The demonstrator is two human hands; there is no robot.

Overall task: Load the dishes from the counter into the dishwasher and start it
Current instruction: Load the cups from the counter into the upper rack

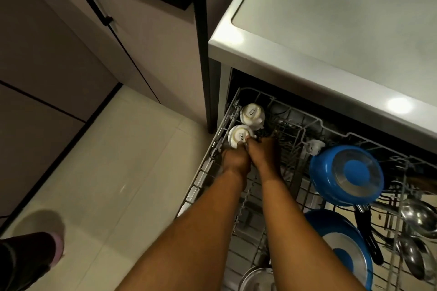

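Pinching the right edge of the upturned near cup (237, 136), the right hand (262, 156) is steadying it in the far left corner of the upper rack (233, 101). The left hand (236, 160) is crowding in just nearer, its fingers hidden, so its grip cannot be told. The cup is lying just beyond both hands, with the far cup (251, 113) just behind it. Print on both bases is reading roughly "SISTA".

Two cups (246, 125) in rack (220, 134), pans (347, 175) right.
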